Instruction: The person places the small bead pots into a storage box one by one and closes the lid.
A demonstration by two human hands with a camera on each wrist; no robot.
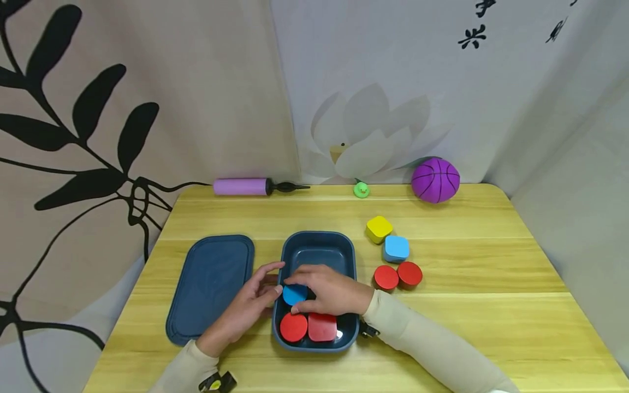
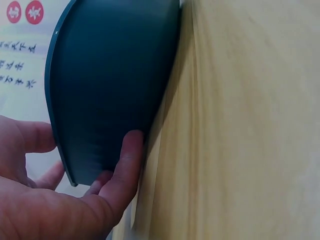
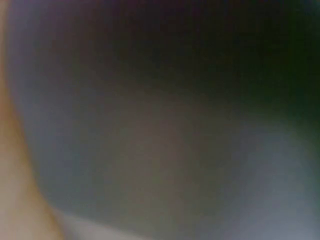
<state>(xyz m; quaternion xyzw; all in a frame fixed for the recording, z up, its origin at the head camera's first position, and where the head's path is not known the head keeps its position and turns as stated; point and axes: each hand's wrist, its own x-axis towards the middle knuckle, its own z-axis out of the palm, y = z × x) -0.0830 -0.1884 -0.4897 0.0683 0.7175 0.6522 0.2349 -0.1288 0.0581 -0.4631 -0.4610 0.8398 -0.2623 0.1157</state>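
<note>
A dark blue box (image 1: 318,236) stands in the middle of the table. Reaching over its right rim, my right hand (image 1: 326,286) holds a blue round block (image 1: 295,295) between thumb and fingers inside the box. A red round block (image 1: 294,327) and a red square block (image 1: 322,327) lie side by side at the box's near end. My left hand (image 1: 250,300) rests against the left side of the box. In the left wrist view its fingers (image 2: 131,155) touch the outer wall and the rim. The right wrist view is dark and blurred.
Left of the box lies its flat lid (image 1: 211,286). To the right are a yellow block (image 1: 379,228), a light blue block (image 1: 396,248) and two red round blocks (image 1: 385,277). Along the back edge are a purple pump (image 1: 241,186), a green duck (image 1: 361,190) and a purple ball (image 1: 435,180).
</note>
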